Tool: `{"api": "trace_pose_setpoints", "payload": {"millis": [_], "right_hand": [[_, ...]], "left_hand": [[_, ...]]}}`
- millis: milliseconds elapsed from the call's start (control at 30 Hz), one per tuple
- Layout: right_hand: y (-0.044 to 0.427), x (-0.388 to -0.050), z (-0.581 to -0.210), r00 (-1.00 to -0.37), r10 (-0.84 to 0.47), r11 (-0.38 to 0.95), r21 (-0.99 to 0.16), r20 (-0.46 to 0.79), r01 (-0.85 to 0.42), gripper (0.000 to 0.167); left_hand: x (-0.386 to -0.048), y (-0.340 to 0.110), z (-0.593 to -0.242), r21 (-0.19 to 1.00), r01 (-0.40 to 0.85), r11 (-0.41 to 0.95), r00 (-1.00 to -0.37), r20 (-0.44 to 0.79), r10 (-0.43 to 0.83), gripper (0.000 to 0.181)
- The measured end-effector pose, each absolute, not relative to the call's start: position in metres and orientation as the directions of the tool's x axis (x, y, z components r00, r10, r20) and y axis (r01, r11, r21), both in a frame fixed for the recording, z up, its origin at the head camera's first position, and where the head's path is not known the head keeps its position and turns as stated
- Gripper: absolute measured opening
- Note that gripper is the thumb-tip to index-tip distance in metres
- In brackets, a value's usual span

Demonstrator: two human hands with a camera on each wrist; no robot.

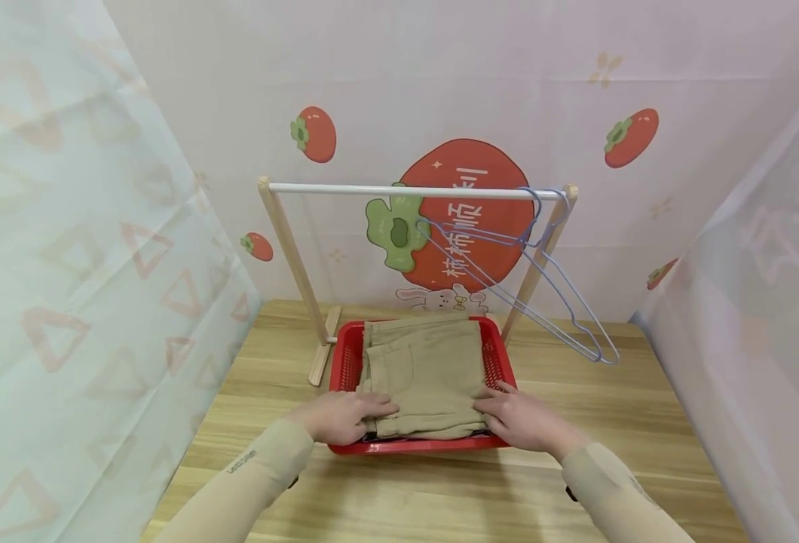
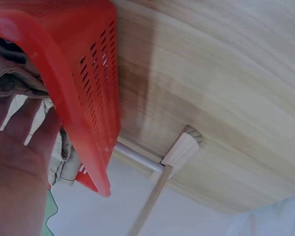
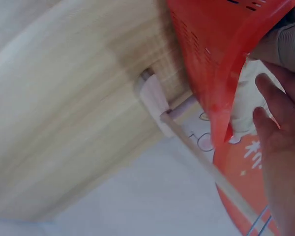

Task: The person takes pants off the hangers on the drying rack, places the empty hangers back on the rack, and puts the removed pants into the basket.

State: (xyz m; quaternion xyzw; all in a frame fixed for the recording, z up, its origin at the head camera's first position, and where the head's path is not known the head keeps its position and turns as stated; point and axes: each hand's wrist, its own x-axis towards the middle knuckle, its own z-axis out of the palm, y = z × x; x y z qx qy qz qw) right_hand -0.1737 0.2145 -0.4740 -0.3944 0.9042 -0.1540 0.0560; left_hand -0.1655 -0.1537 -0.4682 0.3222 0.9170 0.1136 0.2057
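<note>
Folded khaki trousers [image 1: 433, 377] lie in a red plastic basket [image 1: 418, 447], with a bit of dark cloth showing under their near edge. My left hand [image 1: 338, 416] rests on the trousers' near left corner, its fingers extended over the cloth. On the opposite side, my right hand [image 1: 518, 415] touches the near right edge with fingers spread. The left wrist view shows the left fingers [image 2: 19, 118] reaching past the basket rim beside the fabric. Seen from the right wrist, the right fingers [image 3: 275, 98] lie against the cloth, partly cut off by the frame.
Behind the basket stands a wooden rack with a white bar [image 1: 399, 191]. Blue wire hangers [image 1: 542, 256] hang at its right end. The rack's left foot [image 1: 325, 347] sits beside the basket on the wooden table [image 1: 406, 505]. Printed fabric walls enclose three sides.
</note>
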Motion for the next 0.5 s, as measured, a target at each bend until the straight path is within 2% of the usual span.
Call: {"api": "trace_pose_setpoints", "payload": {"millis": [100,200,333,500], "right_hand": [[0.225,-0.170,-0.476,-0.711,-0.698,0.656,-0.317,0.089,-0.685,0.030],[0.240,-0.165,-0.478,-0.768,-0.621,0.707,-0.310,0.161,-0.636,0.031],[0.263,-0.161,-0.480,-0.839,-0.489,0.785,-0.299,0.238,-0.542,0.031],[0.293,-0.158,-0.484,-0.899,-0.375,0.848,-0.308,0.226,-0.431,0.033]], "left_hand": [[-0.163,-0.156,-0.471,0.358,0.515,0.779,-0.716,-0.320,0.621,0.057],[-0.162,-0.161,-0.474,0.360,0.521,0.774,-0.726,-0.290,0.623,0.055],[-0.159,-0.173,-0.476,0.374,0.549,0.748,-0.757,-0.156,0.634,0.052],[-0.157,-0.204,-0.470,0.355,0.494,0.794,-0.850,0.003,0.527,0.049]]}}
